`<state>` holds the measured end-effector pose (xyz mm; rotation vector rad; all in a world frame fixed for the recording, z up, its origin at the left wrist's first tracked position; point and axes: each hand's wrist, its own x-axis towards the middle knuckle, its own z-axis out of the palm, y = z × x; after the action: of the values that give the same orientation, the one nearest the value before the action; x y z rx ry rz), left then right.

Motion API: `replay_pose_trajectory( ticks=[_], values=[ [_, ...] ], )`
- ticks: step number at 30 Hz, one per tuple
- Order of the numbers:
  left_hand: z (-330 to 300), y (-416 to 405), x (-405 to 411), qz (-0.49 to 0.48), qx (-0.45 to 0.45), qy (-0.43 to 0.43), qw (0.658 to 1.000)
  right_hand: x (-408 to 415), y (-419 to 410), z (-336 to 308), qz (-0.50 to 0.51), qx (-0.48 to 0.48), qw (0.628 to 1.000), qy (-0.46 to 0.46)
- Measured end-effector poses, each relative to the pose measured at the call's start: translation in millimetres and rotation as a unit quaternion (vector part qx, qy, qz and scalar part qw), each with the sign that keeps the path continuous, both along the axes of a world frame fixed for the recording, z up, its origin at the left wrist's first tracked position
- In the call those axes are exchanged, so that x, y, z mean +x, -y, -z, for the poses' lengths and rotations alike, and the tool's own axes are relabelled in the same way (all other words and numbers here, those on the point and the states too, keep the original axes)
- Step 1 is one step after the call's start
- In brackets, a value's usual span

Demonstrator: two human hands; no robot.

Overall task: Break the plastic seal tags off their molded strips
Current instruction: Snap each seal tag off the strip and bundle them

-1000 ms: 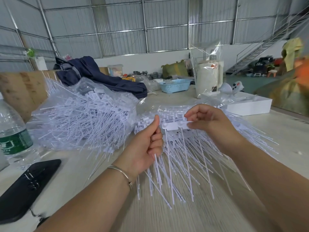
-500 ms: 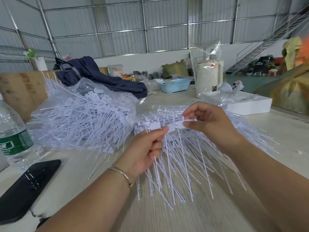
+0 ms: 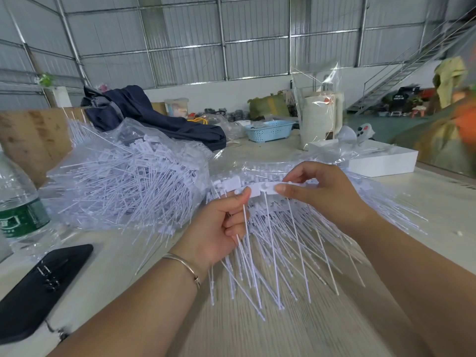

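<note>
Left hand (image 3: 219,222) has re-pinched the next seal tag (image 3: 253,191); right hand (image 3: 316,191) still pinches the molded strip (image 3: 273,188). Snap imminent.

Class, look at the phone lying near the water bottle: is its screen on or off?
Off: the phone lies flat and its screen is dark.

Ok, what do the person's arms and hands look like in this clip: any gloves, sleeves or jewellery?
Both hands are bare, with no gloves, and both forearms are uncovered as far as the frame shows, so no sleeves are visible. The left hand has a thin silver-coloured bangle at the wrist. The right hand and its wrist show nothing worn. No rings can be made out.
</note>
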<state>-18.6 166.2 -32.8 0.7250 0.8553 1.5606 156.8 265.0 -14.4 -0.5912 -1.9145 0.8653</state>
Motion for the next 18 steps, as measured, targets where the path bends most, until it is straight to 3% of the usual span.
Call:
replay_pose_trajectory(
  ticks=[9,14,18],
  values=[
    [-6,6,12,0.099,0.038,0.02,0.994,2,1,-5,-0.112,-0.06,0.991,-0.039],
    [-2,9,14,0.206,0.028,0.039,0.977,-3,7,-3,-0.178,-0.075,0.981,0.004],
    [0,7,15,0.217,0.018,0.038,0.975,-6,13,1,-0.187,-0.074,0.98,0.013]
  ],
)
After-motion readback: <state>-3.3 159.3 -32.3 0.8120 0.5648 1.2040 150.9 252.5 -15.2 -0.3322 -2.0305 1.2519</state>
